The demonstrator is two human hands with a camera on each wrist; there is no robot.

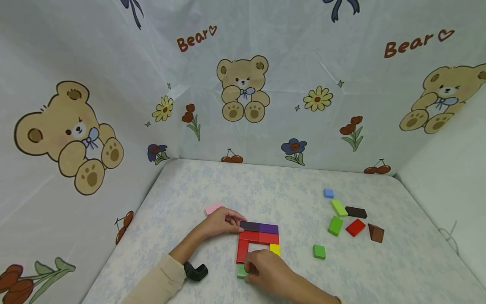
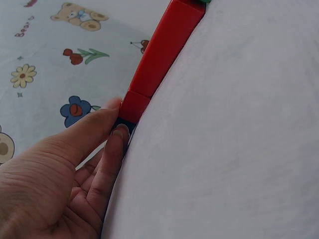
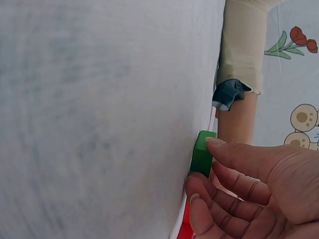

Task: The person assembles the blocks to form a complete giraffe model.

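On the table, blocks lie edge to edge in a frame shape. A black block (image 1: 249, 226) and a purple block (image 1: 268, 229) form its far row, above red blocks (image 1: 269, 238). My left hand (image 1: 222, 221) holds the left end of the black block between thumb and fingertips. With thumb and fingers, my right hand (image 1: 271, 272) pinches a green block (image 3: 202, 152) at the near end of the left red block (image 1: 242, 252). A yellow block (image 1: 275, 249) stands on the right side, partly hidden behind the right hand.
A pink block (image 1: 214, 207) lies beyond the left hand. To the right are a lone green block (image 1: 319, 252), light green blocks (image 1: 336, 226), a loose red block (image 1: 355, 227), a dark block (image 1: 356, 212), a brown triangular block (image 1: 376, 233) and a blue block (image 1: 328, 193).
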